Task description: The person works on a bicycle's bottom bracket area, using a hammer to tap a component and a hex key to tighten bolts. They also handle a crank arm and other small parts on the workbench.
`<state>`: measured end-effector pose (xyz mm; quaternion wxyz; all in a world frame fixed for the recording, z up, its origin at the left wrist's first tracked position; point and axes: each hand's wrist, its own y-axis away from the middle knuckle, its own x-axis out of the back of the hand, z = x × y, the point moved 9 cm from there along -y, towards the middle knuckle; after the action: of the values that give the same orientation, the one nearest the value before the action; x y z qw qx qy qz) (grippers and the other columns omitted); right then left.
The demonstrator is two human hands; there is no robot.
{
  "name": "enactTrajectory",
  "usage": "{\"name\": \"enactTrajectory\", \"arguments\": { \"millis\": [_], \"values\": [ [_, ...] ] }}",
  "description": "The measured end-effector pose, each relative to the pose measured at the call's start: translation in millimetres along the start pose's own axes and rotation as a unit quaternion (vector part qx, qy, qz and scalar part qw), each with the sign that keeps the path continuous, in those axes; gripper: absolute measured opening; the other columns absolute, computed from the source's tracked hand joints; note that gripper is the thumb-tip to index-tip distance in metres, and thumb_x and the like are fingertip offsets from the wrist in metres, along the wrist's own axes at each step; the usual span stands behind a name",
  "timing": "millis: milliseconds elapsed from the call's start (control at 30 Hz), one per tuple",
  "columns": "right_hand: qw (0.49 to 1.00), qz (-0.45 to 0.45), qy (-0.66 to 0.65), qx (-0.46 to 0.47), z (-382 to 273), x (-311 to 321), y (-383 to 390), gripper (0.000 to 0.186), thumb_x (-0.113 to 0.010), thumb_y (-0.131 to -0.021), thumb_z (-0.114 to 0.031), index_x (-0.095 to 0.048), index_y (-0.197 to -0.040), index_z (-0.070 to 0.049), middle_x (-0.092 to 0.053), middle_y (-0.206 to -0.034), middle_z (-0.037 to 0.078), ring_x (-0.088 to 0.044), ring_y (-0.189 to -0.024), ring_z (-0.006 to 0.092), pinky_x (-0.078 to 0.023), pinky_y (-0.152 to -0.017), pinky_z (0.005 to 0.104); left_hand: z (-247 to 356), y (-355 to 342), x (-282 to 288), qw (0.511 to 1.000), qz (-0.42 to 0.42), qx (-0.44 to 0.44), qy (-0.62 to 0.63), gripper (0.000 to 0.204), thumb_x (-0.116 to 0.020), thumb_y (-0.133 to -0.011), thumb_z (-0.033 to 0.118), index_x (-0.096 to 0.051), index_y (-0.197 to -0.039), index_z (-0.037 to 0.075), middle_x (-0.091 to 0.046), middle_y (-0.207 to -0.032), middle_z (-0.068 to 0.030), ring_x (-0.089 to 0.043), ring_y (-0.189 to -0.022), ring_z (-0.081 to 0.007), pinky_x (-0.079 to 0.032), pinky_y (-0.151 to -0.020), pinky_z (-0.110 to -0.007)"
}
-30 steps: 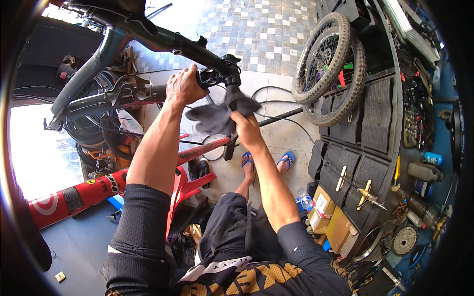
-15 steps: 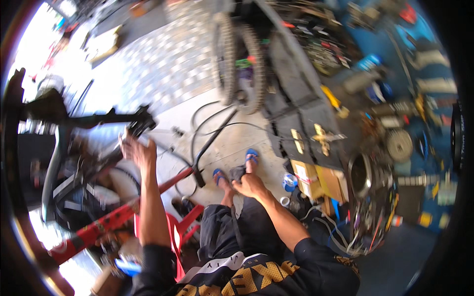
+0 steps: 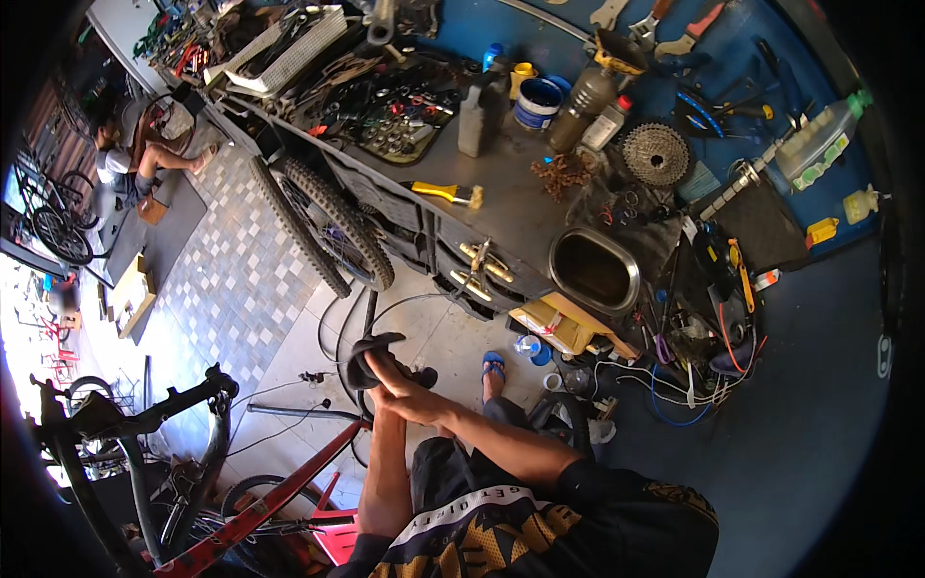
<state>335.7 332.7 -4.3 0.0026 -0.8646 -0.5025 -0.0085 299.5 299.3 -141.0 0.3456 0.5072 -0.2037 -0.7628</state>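
Holding a dark cloth (image 3: 358, 370) in the right hand (image 3: 414, 401) with fingers (image 3: 383, 372) pressed together, against the left hand (image 3: 383, 403), above the floor (image 3: 453, 335) near the desk (image 3: 506, 217). Cannot tell about the hidden left fingers.

The person wears a black jersey (image 3: 626, 520) with large gold perforated-look lettering (image 3: 511, 547), a white printed chest band (image 3: 472, 506), dark fabric shorts (image 3: 438, 472) and a blue thong sandal (image 3: 494, 358).

Bicycle workshop, adjustable wrench (image 3: 644, 33), sprocket cassette (image 3: 656, 153), loose knobby wheels (image 3: 295, 231)
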Motion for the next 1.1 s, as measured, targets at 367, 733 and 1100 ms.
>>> {"name": "enactTrajectory", "arguments": {
  "millis": [367,733,1100],
  "values": [
    [0.949,0.214,0.205,0.103,-81.1,196.3,-16.9,0.058,-0.055,-0.116,-0.034,-0.049,-0.162,-0.001,-0.058,-0.157,0.028,-0.055,-0.144,0.0464,-0.044,-0.121,0.0503,-99.2,-1.0,-161.8,0.972,-0.221,0.053,0.059,0.052,-0.052,-0.116,0.054,-0.056,-0.151,0.015,-0.070,-0.134,-0.0095,-0.071,-0.117,-0.0244,-0.061,-0.100,-0.045],
    [0.983,-0.015,0.068,0.168,-87.1,196.9,56.5,0.091,-0.037,-0.111,-0.072,-0.017,-0.179,-0.014,-0.012,-0.185,0.016,-0.011,-0.171,0.0375,-0.011,-0.137,0.0501,6.5,-92.6,-182.0,0.872,-0.204,-0.198,-0.398,0.047,-0.052,-0.113,0.052,-0.063,-0.134,0.011,-0.070,-0.126,-0.0094,-0.067,-0.111,-0.0240,-0.056,-0.100,-0.042],
    [0.975,0.168,0.028,-0.141,-70.7,352.5,277.4,0.061,-0.075,-0.107,-0.043,-0.059,-0.156,-0.010,-0.080,-0.122,0.014,-0.079,-0.095,0.0203,-0.063,-0.088,0.0356,102.5,-74.0,-431.1,0.568,-0.082,-0.541,-0.615,0.053,-0.061,-0.114,0.037,-0.062,-0.142,-0.008,-0.075,-0.124,-0.0277,-0.073,-0.120,-0.0385,-0.056,-0.105,-0.045]
  ]
}}
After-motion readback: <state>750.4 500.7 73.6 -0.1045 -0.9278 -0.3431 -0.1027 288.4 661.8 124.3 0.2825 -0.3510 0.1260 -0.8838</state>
